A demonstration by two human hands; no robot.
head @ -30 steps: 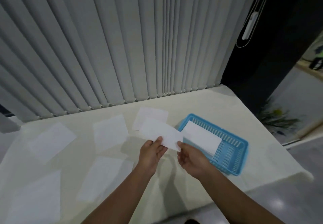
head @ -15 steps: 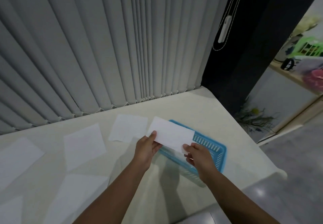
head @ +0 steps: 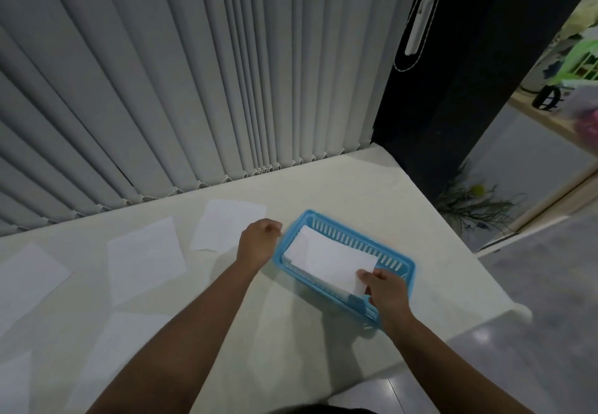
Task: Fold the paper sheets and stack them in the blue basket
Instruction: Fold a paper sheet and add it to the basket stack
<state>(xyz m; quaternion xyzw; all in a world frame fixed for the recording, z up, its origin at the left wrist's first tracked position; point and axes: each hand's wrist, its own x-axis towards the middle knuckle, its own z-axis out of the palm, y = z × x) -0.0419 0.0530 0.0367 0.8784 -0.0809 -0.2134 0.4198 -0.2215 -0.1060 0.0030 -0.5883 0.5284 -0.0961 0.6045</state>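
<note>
The near end of the basket (head: 393,256) is covered by the right hand (head: 386,294), and its floor by folded paper (head: 330,260) (how many sheets lie beneath cannot be counted). Sheets at the left (head: 26,279) are cut by the frame edge. The left hand's (head: 257,242) fingers are curled from view.

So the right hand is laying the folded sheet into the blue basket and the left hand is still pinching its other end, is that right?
Not quite. In the head view the left hand is off the folded sheet, loosely curled beside the blue basket with nothing in it. Only the right hand pinches the sheet, at its near corner, laying it into the basket.
</note>
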